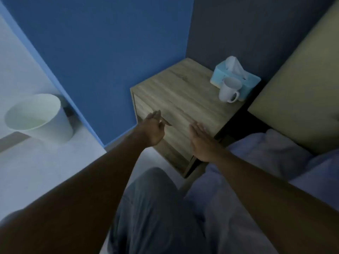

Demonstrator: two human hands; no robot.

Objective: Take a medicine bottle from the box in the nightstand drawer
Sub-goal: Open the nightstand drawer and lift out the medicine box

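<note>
We sat at the bed's edge facing the nightstand [185,92], and everything turned on its top drawer [176,118], which was shut, so the box and the medicine bottle inside it were hidden from us. The drawer front ran long from the nightstand's left front corner toward the bed, and its small dark handle [166,122] sat left of the front's middle. Our left hand [153,128] was the nearer one: its fingers curled loosely right at the handle, though we could not tell whether they had closed on it. Our right hand [200,142] lay flat and spread, holding nothing, against the nightstand's front toward the bed side. We judged the pull would come toward our knees. A mug [229,90] and tissue box [236,77] stood at the nightstand's far right corner.
</note>
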